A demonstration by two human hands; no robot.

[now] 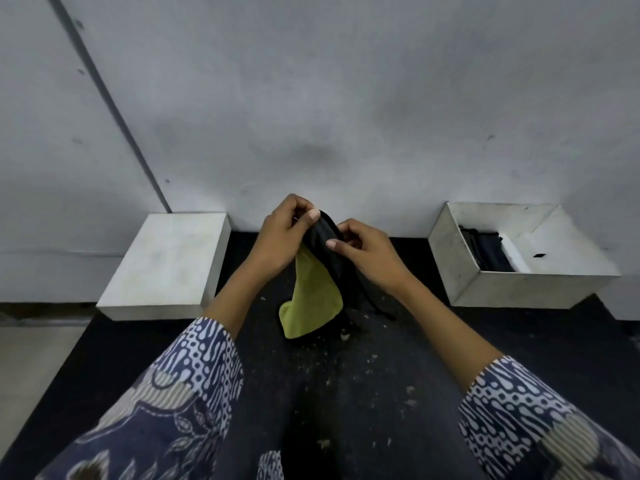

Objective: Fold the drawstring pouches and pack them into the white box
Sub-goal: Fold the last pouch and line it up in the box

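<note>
While no writing shows, hands [318, 237] pinch pouch [317, 289] — black, yellow-lined.

Grey scuffed wall [346, 98], dark speckled mat [346, 393], dim light

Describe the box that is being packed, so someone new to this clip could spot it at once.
Follow the pale wall down to the dark mat at its foot. Two white boxes stand there, one either side of the hands. The packing box is on the person's right: it is open-topped with dark folded pouches inside, while the left box shows only a closed white top.
</note>
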